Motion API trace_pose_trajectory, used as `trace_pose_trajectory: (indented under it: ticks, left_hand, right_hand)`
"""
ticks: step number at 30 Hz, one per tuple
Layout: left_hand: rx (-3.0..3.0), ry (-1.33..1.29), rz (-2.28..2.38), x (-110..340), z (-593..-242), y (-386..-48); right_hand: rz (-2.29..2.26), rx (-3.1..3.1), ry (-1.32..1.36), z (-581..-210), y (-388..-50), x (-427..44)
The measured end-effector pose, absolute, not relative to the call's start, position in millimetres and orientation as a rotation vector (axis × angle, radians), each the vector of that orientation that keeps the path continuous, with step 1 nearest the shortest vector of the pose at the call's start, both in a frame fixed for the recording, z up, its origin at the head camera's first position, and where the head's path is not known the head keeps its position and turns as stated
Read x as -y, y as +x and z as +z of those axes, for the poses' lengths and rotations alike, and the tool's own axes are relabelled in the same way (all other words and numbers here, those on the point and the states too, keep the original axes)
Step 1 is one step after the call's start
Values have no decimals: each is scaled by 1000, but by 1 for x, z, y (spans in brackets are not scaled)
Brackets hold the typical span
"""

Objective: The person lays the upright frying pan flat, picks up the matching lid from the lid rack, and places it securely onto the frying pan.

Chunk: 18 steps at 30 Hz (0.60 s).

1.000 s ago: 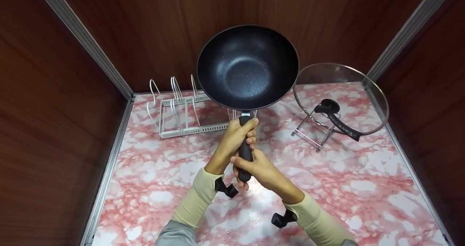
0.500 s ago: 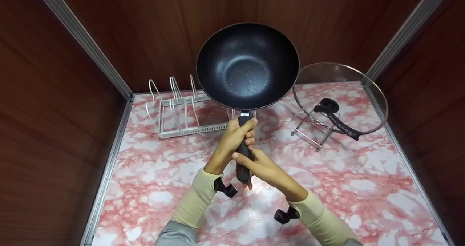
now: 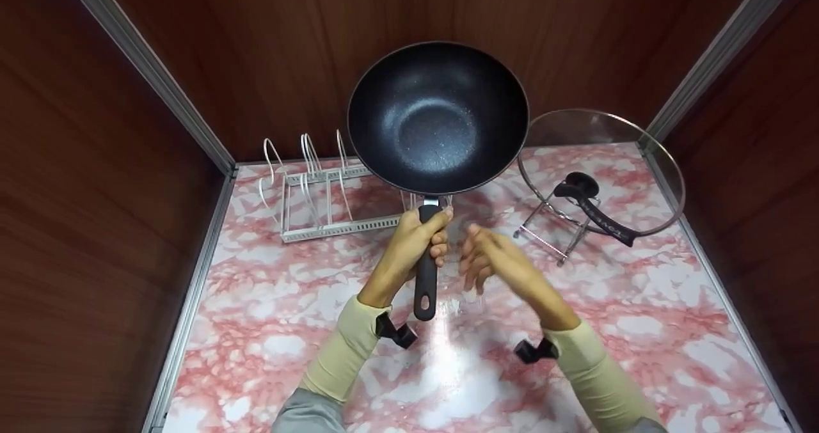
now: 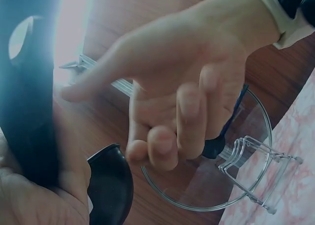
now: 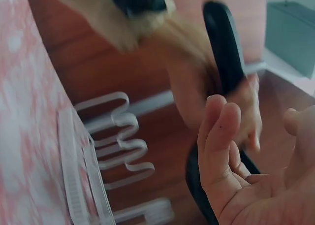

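Since half a second ago, the right hand [image 3: 502, 260] has come off the long black handle [image 3: 425, 279] of the deep, round black pan [image 3: 438, 123] and shifted right, leaving a gap between. Pale lettering runs along the black arched handle [image 3: 601, 219] of the clear glass lid [image 3: 630, 171], too small to read surely. That lid stands tilted on a shiny wire stand [image 3: 541, 244] at the far right, its left edge overlapped in the head view by the pan's right rim. Raised before the dark brown wood-grain wall [image 3: 256, 49], the pan hides part of the white metal rack [image 3: 345, 228] at the far left. Red-and-white marbled surface [image 3: 256, 324] stretches between rack and stand and toward the near side. Left hand [image 3: 413, 244] fingers wrap the handle close to the pan; the right hand's are loosely bent, thumb apart, holding nothing.
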<state>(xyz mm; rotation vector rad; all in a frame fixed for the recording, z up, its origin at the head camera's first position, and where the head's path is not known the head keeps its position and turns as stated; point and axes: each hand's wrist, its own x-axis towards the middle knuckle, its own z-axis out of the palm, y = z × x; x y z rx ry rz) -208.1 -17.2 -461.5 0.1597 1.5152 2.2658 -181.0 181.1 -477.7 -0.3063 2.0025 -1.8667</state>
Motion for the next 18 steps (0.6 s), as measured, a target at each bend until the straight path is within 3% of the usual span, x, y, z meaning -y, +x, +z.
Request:
trace_pose_trajectory:
  ticks: [18]
  left_hand:
    - [-1516,176,2271,21,-458,-203]
  right_hand:
    - [-2036,-2148,-55,-456,-248,-229]
